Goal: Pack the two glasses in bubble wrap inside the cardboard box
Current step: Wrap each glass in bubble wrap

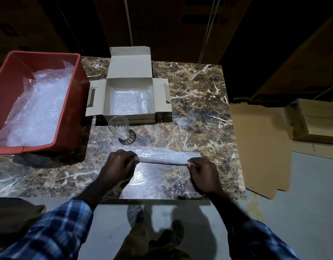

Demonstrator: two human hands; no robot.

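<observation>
Glossy marble table [199,102], matt cardboard box [130,68]

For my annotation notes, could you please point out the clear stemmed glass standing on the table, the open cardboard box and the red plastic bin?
clear stemmed glass [120,128]: head view, bowl.
open cardboard box [129,67]: head view, raised lid flap.
red plastic bin [75,102]: head view, right outer wall.

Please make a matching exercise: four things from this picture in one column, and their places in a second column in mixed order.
1. bubble wrap sheet
2. standing glass
3. lying glass
4. red bin

A. inside the cardboard box
B. at the table's left edge
C. between both hands
D. on the table, before the box

Pairs: 1-C, 2-D, 3-A, 4-B
</observation>
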